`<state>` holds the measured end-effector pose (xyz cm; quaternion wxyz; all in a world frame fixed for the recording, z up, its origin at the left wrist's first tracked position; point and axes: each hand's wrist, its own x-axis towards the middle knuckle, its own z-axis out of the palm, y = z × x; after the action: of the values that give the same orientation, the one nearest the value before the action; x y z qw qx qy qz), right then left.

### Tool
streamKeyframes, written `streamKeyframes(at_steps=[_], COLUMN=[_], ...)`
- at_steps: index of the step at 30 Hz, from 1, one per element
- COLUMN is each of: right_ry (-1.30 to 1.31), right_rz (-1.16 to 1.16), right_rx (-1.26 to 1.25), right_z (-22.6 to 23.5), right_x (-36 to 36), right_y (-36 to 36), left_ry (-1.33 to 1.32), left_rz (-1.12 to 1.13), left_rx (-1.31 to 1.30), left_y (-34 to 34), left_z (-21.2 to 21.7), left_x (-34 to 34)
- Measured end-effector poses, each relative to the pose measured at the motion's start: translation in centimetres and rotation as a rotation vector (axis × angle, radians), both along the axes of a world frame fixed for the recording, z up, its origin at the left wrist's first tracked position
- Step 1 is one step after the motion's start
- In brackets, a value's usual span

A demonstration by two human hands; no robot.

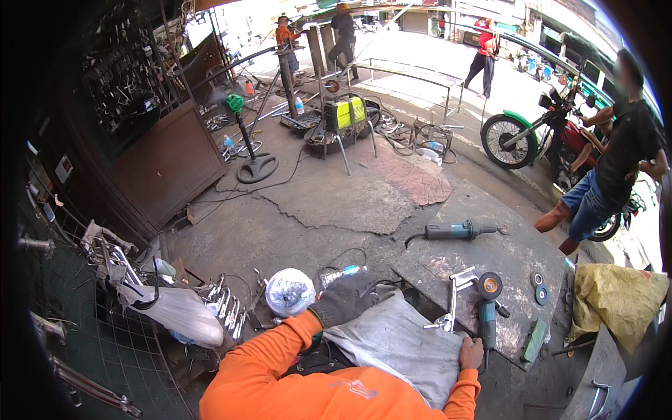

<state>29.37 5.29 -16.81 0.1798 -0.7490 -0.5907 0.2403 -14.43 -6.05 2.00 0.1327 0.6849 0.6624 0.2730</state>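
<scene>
My left hand point(344, 301), in a dark grey knitted glove, reaches across in front of me at the upper edge of a grey cloth point(402, 336) over my lap. Its fingers blur into the dark ground, so their pose is unclear. My bare right hand point(470, 353) is low at the cloth's right edge, its fingers curled at the rear end of a teal angle grinder point(487, 323). That grinder lies on a worn board, its round orange-and-black disc point(490, 285) facing up. Beside it lie bent shiny metal pieces point(455, 294).
A second, longer grinder point(458, 229) lies farther up the board point(434, 262). Loose discs point(540, 288) and a green block point(534, 340) are at right. A plastic-wrapped roll point(290, 292) sits left of my glove. A person point(616, 154) stands by a motorcycle point(553, 133).
</scene>
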Motion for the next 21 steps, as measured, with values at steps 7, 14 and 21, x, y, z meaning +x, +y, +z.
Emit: streamKeyframes(at_steps=[7, 14, 21], right_ry=[0.065, 0.07, 0.105], right_rz=[-0.011, -0.043, -0.032], right_rx=[0.024, -0.045, -0.041], right_z=[0.8, 1.8, 1.2], right_x=[-0.5, -1.2, -0.6], right_y=[0.0, 0.2, 0.4], left_ry=[0.233, 0.019, -0.016], left_rz=[-0.18, -0.156, -0.135], left_rx=[-0.181, -0.128, -0.135], left_y=[1.9, 2.3, 2.3], left_z=[-8.1, -10.0, -9.9], left_x=[7.9, 6.8, 7.2])
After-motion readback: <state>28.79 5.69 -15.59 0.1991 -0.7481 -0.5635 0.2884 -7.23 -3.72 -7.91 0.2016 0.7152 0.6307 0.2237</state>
